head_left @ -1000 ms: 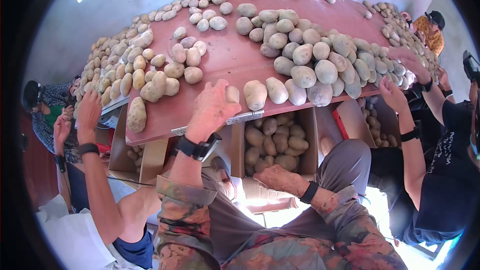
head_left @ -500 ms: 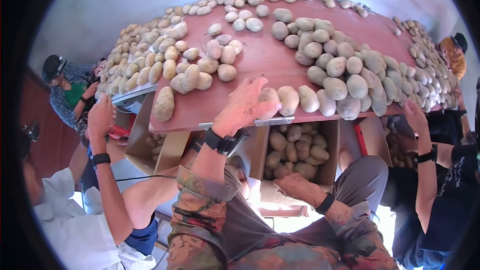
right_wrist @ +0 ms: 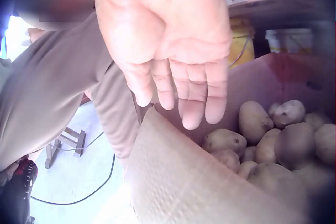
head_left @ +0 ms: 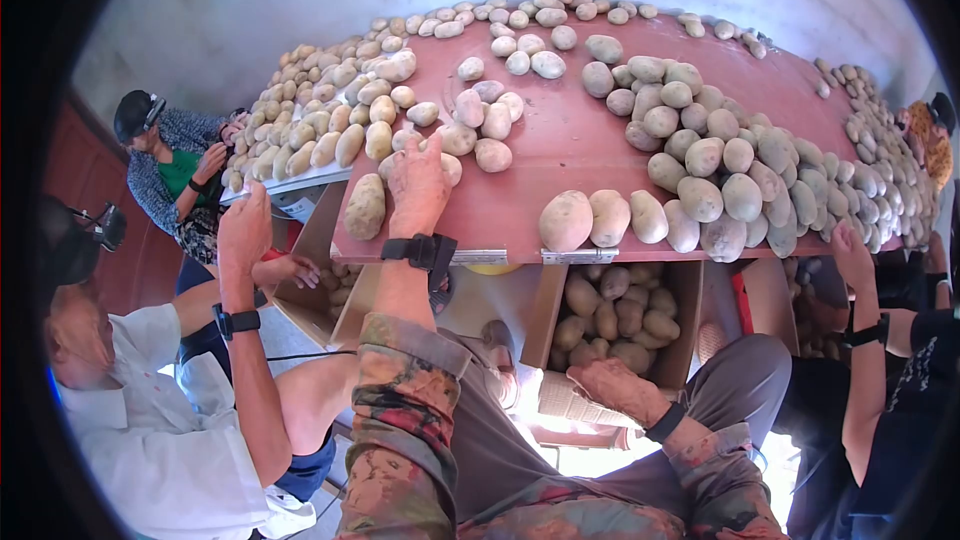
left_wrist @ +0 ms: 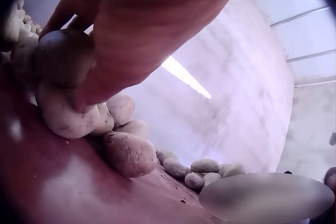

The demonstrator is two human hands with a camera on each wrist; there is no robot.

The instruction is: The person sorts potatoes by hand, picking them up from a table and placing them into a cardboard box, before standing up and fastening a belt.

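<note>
My left hand (head_left: 418, 185) reaches over a small cluster of potatoes at the left part of the red table. Its fingers and thumb curl round a potato (left_wrist: 65, 58) in the left wrist view, with the thumb tip over a paler potato (left_wrist: 65, 113) below. My right hand (head_left: 620, 388) hangs at the near edge of a cardboard box of potatoes (head_left: 625, 315). Its palm holds nothing, and the loosely extended fingers hang beside the box flap (right_wrist: 178, 176) in the right wrist view. A row of potatoes (head_left: 566, 221) lines the table's front edge.
A large potato heap (head_left: 740, 160) covers the right of the red table (head_left: 560, 130). More potatoes (head_left: 330, 120) lie on the left. People sit close on both sides, one arm (head_left: 245, 340) raised nearby. Another box (head_left: 310, 240) stands at lower left; metal hinges (head_left: 580, 256) edge the table.
My left hand has left a potato at the end of the front row and moved left to the cluster. The head view has swung left. My right hand stays by the box.
</note>
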